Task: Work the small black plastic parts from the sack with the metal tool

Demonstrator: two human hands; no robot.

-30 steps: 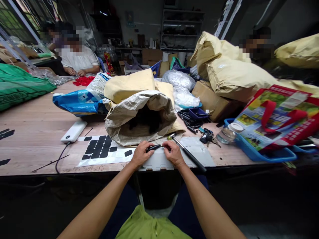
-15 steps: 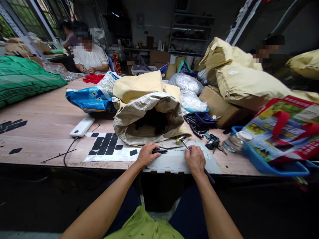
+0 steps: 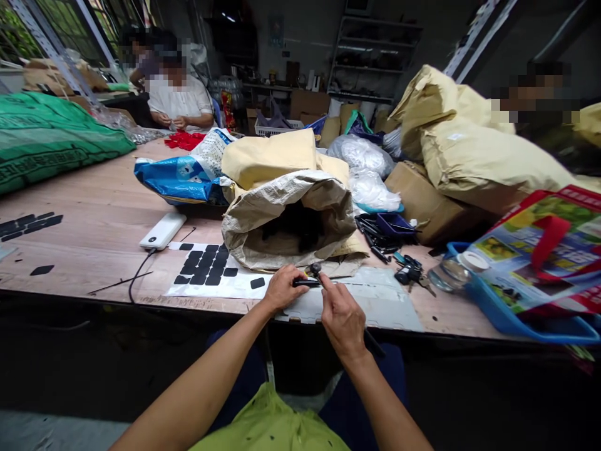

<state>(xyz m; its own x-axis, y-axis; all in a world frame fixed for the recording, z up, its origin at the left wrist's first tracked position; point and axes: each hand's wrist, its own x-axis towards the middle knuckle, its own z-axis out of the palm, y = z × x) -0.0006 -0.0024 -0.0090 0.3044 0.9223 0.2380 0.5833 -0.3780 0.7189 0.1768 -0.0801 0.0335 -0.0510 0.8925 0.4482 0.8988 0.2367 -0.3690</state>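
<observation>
The left hand (image 3: 283, 288) pinches a slim black rod-like piece (image 3: 307, 283) that lies low over the grey board (image 3: 375, 294) at the near edge of the wooden tabletop (image 3: 107, 213). The right hand (image 3: 344, 313) is wrapped around a hammer (image 3: 314, 269), forefinger stretched toward the head, which sits right by the black piece; whether the two touch, I cannot tell. The handle's dark end shows below the right wrist. Just beyond the hands, an open woven sack (image 3: 235, 235) gapes toward the person, with dark contents inside that are too dim to make out. Left of the board, a white sheet (image 3: 239, 285) carries rows of black rounded-square pads (image 3: 206, 263), and behind it lies a white power bank (image 3: 163, 230) with a cable plugged in. To the right of the sack are a pile of black parts (image 3: 375, 238), a bunch of keys (image 3: 413, 272) and a clear jar (image 3: 451, 274) with a white lid, beside a blue tray (image 3: 530, 322).
</observation>
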